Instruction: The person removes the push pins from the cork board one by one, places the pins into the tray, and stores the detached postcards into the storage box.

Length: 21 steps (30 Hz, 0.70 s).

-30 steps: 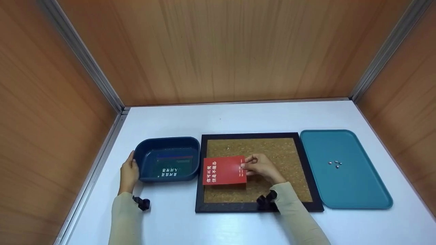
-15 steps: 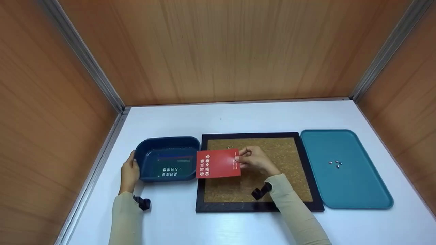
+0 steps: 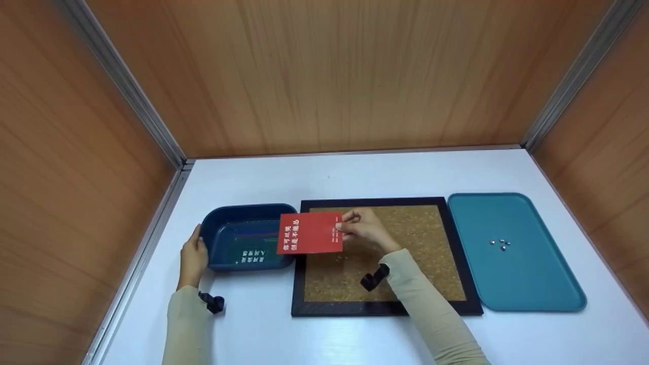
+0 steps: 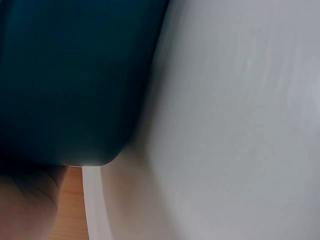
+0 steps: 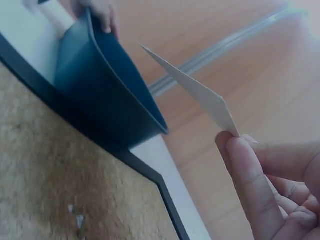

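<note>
My right hand [image 3: 366, 227] pinches a red card [image 3: 311, 233] with white characters by its right edge, between thumb and fingers. The card hangs above the left border of the framed cork board [image 3: 385, 284] and overlaps the right end of the dark blue bin [image 3: 218, 266] in the head view. In the right wrist view the card's pale underside [image 5: 200, 97] shows, clear of the bin. My left hand [image 3: 193, 258] grips the bin's left end, with fingers over the rim in the right wrist view. A dark green card [image 3: 253, 257] with white characters lies in the bin.
To the right of the board lies a teal tray [image 3: 527, 284] holding several tiny shiny pieces [image 3: 501, 244]. Small clear bits [image 5: 79, 220] sit on the cork. Wooden panels [image 3: 355, 76] enclose the white table [image 3: 263, 329] at the back and both sides.
My right hand has carried the red card leftward and away from me, from over the cork to partly over the bin. The left hand has stayed at the bin's left end.
</note>
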Tool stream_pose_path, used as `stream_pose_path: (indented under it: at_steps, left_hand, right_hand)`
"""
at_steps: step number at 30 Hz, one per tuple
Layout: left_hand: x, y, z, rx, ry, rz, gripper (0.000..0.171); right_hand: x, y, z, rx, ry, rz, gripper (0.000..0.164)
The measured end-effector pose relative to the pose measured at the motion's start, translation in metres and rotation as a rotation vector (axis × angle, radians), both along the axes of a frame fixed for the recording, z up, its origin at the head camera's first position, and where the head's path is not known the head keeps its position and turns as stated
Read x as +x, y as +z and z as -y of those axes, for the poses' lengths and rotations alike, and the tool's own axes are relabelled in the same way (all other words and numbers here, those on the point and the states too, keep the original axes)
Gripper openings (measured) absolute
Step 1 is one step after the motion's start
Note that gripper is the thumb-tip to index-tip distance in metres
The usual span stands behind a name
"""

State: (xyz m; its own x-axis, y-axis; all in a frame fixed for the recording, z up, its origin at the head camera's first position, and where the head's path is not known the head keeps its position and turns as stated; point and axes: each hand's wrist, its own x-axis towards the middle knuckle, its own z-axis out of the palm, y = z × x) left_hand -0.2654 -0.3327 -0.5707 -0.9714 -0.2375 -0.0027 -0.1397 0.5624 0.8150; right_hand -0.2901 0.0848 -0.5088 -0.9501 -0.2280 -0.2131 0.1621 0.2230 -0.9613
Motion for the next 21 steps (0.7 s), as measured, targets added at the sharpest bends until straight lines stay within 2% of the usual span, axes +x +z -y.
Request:
stream_pose_path:
  at_steps: [6,12,21]
  left_hand:
    - [-0.001,0.001,-0.001,0.013,0.0,0.015,0.048]
    - [-0.001,-0.001,0.0,-0.001,0.002,0.014,0.048]
    - [-0.003,-0.004,0.003,-0.008,0.004,-0.013,0.048]
  right_hand:
    - [-0.005,0.002,0.014,-0.042,-0.014,-0.034,0.017]
    - [-0.01,0.005,0.028,-0.034,-0.021,-0.051,0.017]
    - [-0.019,0.011,0.051,-0.043,0.005,-0.034,0.015]
